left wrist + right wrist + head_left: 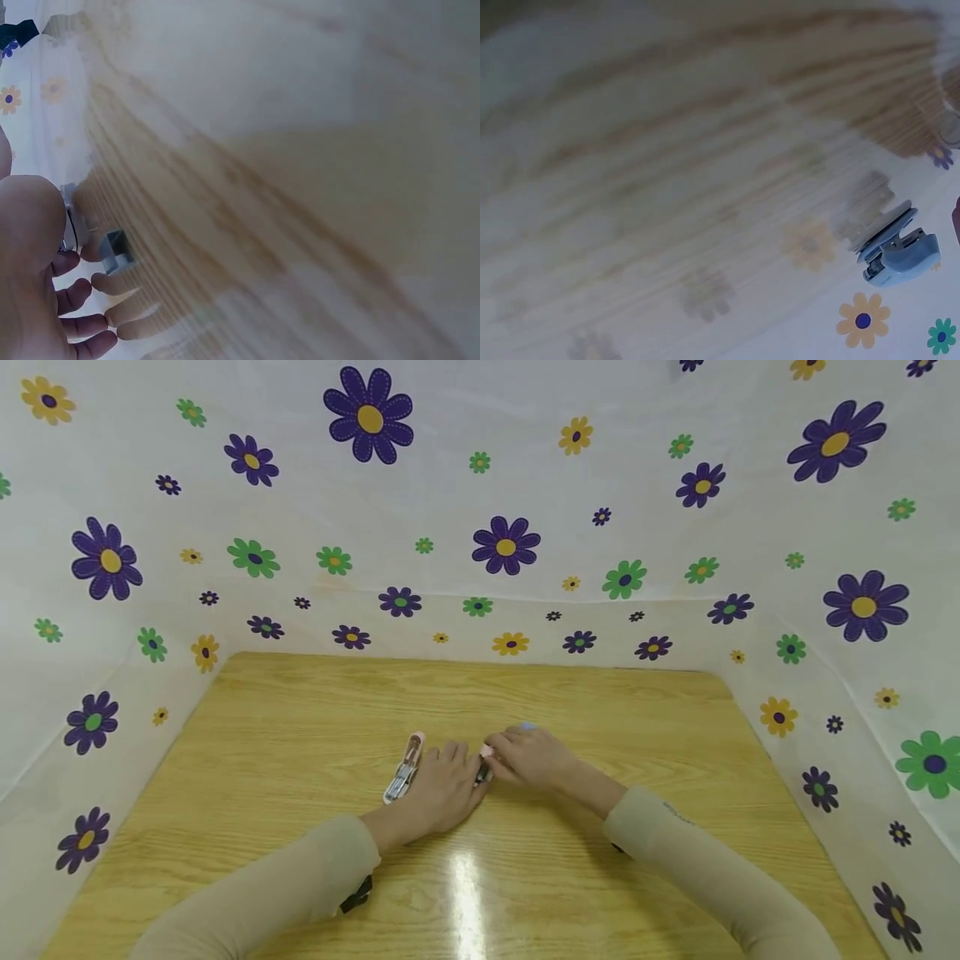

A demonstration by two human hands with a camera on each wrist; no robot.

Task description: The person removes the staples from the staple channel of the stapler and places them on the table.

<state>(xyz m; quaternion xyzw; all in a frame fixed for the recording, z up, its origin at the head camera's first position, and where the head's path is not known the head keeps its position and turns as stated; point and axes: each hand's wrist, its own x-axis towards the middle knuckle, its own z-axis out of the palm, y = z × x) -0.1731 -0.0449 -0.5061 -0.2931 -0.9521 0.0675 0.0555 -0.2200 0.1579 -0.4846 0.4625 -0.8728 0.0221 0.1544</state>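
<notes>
Between both hands is a small pink-and-black thing (483, 767), partly covered by fingers; I cannot tell its kind. My left hand (446, 785) lies low over the wooden table, thumb and index finger at its dark lower part. From the other side, my right hand (536, 758) pinches its pink end with fingertips and thumb. In the left wrist view, a pale grey piece (69, 217) shows between thumb and index finger. Left of my left hand lies a long pink-and-silver stapler-like thing (405, 768), its metal inside exposed. The right wrist view shows a light blue mini stapler (904, 255).
The wood-grain table (637, 718) has a glossy, reflecting surface. White cloth (442, 502) with printed flowers stands around its back and sides. Just behind my right hand a bit of blue (528, 725) peeks out. A small dark-and-silver block shape (115, 252) appears by the left fingers.
</notes>
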